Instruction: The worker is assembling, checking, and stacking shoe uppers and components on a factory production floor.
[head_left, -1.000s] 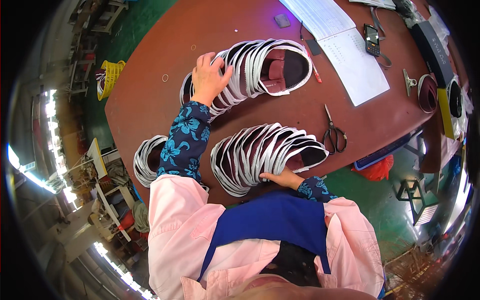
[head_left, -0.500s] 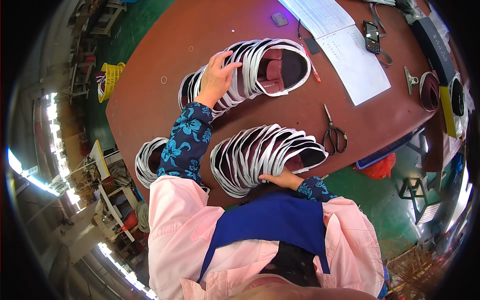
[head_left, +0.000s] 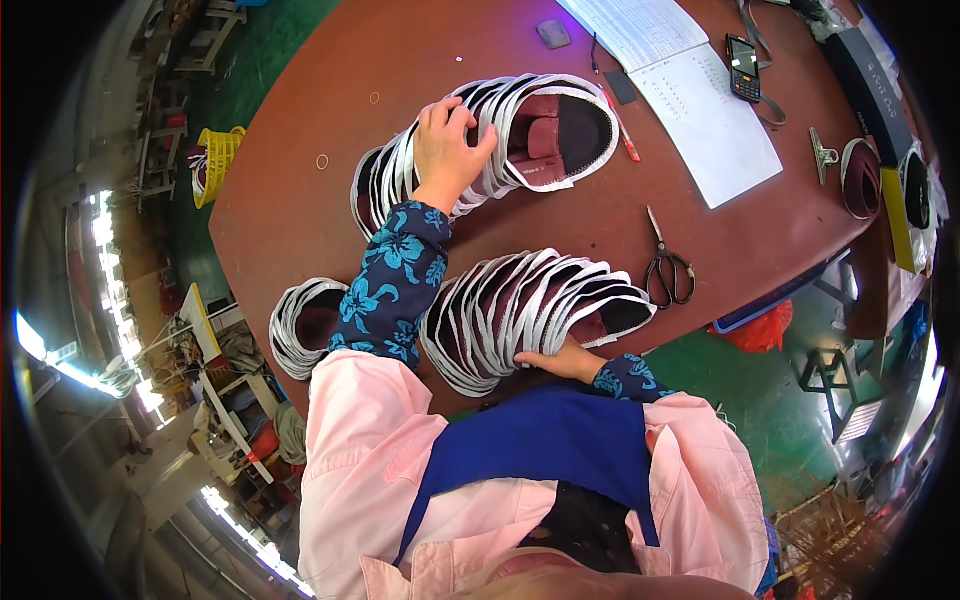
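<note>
Two rows of nested shoe uppers lie on the table, maroon and black with white edging. Over the middle of the far row of shoe uppers [head_left: 540,135] rests my left hand [head_left: 450,150], its fingers bent and apart, the tips touching the white edges. The near row of shoe uppers [head_left: 500,310] leans in an arc close to my body. At its near side is my right hand [head_left: 562,360], thumb laid against the edges; the other fingers are hidden under the row. A smaller bundle of shoe uppers [head_left: 290,325] sits left of my left sleeve.
Black scissors [head_left: 668,275] lie right of the near row. Beyond are a red pen [head_left: 630,145], an open record book [head_left: 705,130], a handheld scanner [head_left: 742,70] and a metal clip [head_left: 822,157]. A yellow basket [head_left: 222,160] stands off the brown table's [head_left: 290,220] left side.
My left hand has shifted right along the far row, and its fingers have bent more. My right hand and the near row stay where they were.
</note>
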